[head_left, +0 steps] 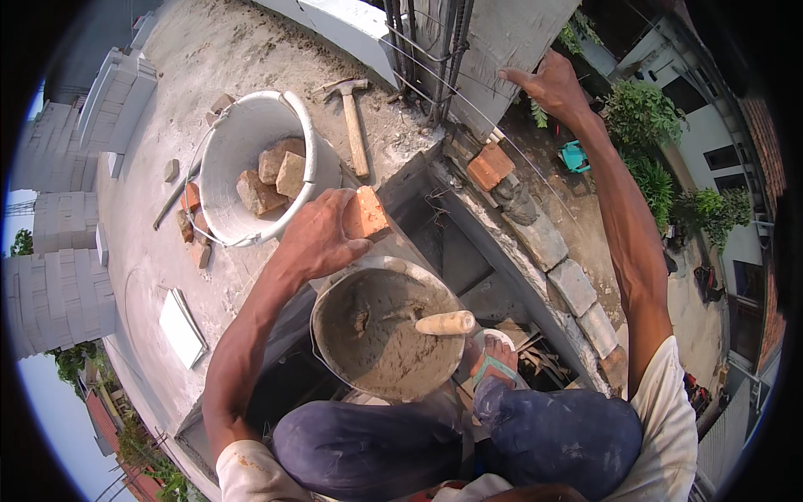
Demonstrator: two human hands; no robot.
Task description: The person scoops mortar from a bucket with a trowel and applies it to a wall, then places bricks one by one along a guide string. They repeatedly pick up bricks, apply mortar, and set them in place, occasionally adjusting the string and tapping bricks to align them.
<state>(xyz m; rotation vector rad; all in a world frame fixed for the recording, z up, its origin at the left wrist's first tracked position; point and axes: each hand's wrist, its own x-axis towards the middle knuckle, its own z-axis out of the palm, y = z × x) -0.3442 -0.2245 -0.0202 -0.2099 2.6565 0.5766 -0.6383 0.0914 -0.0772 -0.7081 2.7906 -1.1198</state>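
Note:
My left hand point(322, 234) is closed around an orange brick piece point(365, 214), just above the rim of a bucket of grey mortar point(376, 351). A trowel's wooden handle point(445, 323) sticks out of the mortar; its blade is hidden. My right hand point(556, 88) reaches far forward to the edge of an upright grey board point(506, 42), thumb across its face and the other fingers partly hidden. Below that hand runs a low brick course point(544, 238), with an orange brick point(491, 166) and a dab of mortar point(520, 207) on it.
A white bucket point(322, 163) with several broken bricks point(261, 192) stands at left, a hammer point(355, 125) beside it. Upright steel bars point(431, 58) and a taut string point(502, 113) are ahead. A deep gap point(460, 251) lies beside my sandalled foot point(493, 360). Pale blocks point(58, 293) are stacked far left.

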